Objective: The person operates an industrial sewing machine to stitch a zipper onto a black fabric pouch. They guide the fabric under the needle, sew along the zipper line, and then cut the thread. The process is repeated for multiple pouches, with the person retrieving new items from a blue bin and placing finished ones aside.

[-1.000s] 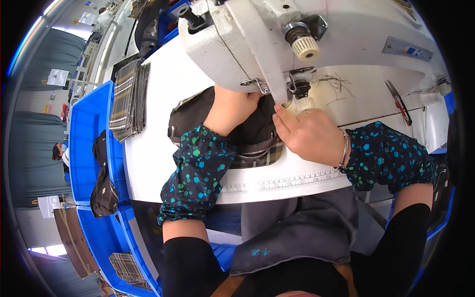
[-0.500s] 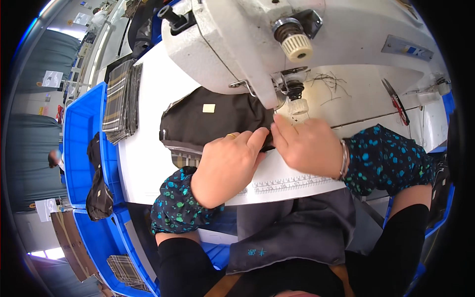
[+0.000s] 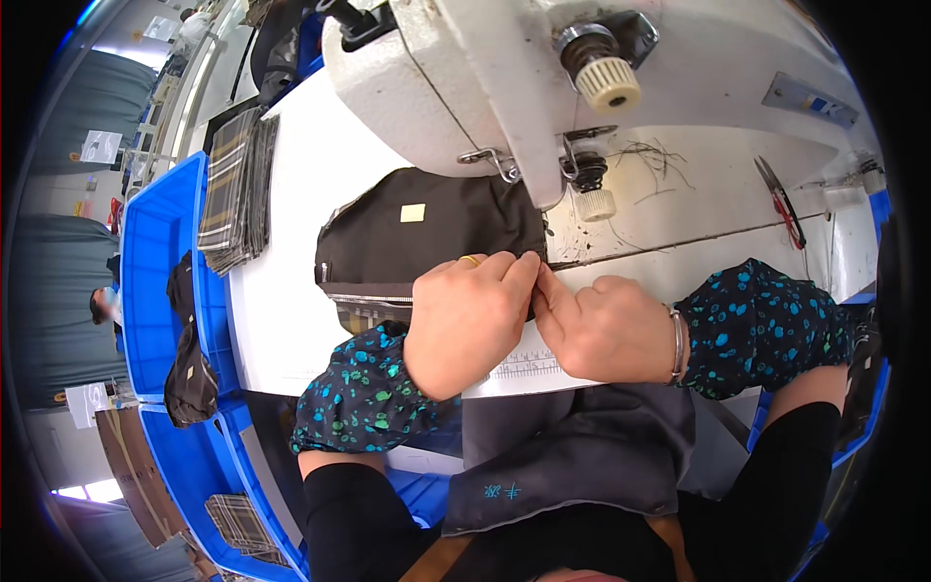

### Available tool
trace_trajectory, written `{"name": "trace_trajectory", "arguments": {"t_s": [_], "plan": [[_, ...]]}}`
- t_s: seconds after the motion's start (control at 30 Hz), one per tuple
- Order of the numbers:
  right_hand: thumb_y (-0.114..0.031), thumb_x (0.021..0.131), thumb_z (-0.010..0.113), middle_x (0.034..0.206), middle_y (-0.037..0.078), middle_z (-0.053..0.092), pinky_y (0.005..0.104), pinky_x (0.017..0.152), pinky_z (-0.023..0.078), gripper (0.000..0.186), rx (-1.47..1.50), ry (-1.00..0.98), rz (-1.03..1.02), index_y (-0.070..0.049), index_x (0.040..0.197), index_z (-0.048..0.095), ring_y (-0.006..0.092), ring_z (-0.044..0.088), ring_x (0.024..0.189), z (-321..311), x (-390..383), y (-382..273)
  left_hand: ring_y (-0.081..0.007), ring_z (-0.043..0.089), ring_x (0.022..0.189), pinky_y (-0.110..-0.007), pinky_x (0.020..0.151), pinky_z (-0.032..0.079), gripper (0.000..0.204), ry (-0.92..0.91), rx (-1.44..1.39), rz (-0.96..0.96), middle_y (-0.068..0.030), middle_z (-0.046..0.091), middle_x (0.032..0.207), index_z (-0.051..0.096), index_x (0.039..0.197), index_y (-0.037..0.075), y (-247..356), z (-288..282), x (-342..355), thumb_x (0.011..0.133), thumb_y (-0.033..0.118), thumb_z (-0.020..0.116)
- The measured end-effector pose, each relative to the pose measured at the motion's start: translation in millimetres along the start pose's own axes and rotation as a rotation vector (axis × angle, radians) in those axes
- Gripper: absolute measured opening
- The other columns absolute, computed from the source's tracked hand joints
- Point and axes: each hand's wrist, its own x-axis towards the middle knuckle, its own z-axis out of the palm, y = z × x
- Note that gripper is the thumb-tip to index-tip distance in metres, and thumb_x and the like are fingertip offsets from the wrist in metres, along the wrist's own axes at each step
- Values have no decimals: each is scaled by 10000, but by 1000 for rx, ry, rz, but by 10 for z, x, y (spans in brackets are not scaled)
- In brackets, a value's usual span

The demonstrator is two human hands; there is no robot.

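A dark brown fabric piece (image 3: 393,238) with a small pale label and a zipper along its near edge lies on the white sewing table (image 3: 276,330), with plaid fabric under it. My left hand (image 3: 470,320) grips its right edge near the zipper, fingers curled. My right hand (image 3: 606,325) meets it there, thumb and forefinger pinched on the same edge, other fingers folded. The white sewing machine (image 3: 446,87) stands over the fabric's far edge; its presser foot is mostly hidden behind the machine's front.
A stack of plaid pieces (image 3: 233,189) is at left, beside blue bins (image 3: 150,291) holding dark pieces (image 3: 189,383) and plaid fabric. Red-and-black scissors (image 3: 781,204) and loose threads (image 3: 650,160) lie at right. A co-worker (image 3: 107,306) is at far left.
My left hand has come from under the machine head down toward me. The fabric now shows its plain, labelled side. My right hand has moved downward, beside the left.
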Motion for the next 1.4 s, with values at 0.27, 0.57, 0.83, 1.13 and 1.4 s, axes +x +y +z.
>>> {"name": "trace_trajectory", "arguments": {"t_s": [0.27, 0.57, 0.83, 1.13, 1.4], "plan": [[-179, 726, 670, 978, 350, 746, 285, 443, 426, 372, -19, -8, -19, 106, 948, 757, 157, 616, 515, 5, -11, -3, -233, 651, 665, -372, 573, 511, 266, 29, -25, 60, -36, 617, 751, 712, 1026, 74, 1, 50, -4, 763, 110, 712], [-148, 736, 666, 1004, 359, 738, 285, 434, 442, 368, -77, 2, 18, 119, 978, 744, 152, 603, 489, 87, 18, 77, -294, 692, 697, -398, 603, 544, 214, 95, -120, -16, -62, 706, 813, 765, 1069, 92, -109, 165, 129, 860, 106, 719], [-144, 751, 664, 1035, 364, 735, 287, 435, 456, 354, -64, 12, 63, 117, 977, 740, 153, 605, 474, 158, 75, 189, -306, 703, 729, -413, 616, 546, 151, 133, -102, -84, -67, 707, 839, 760, 1031, 86, -250, 273, 289, 895, 139, 720], [-151, 762, 669, 1082, 361, 731, 292, 437, 461, 317, -7, 34, 46, 86, 959, 744, 158, 629, 500, 177, 54, 214, -287, 687, 758, -410, 636, 550, 156, 159, -106, -198, -62, 656, 867, 743, 973, 106, -185, 150, 213, 869, 215, 783], [-151, 759, 672, 1086, 370, 722, 296, 449, 476, 312, 55, 37, 39, 82, 954, 740, 168, 646, 518, 172, 54, 206, -262, 680, 701, -375, 596, 542, 191, 151, 1, -45, -41, 645, 856, 740, 1011, 109, -136, 210, 150, 824, 141, 758]]}}
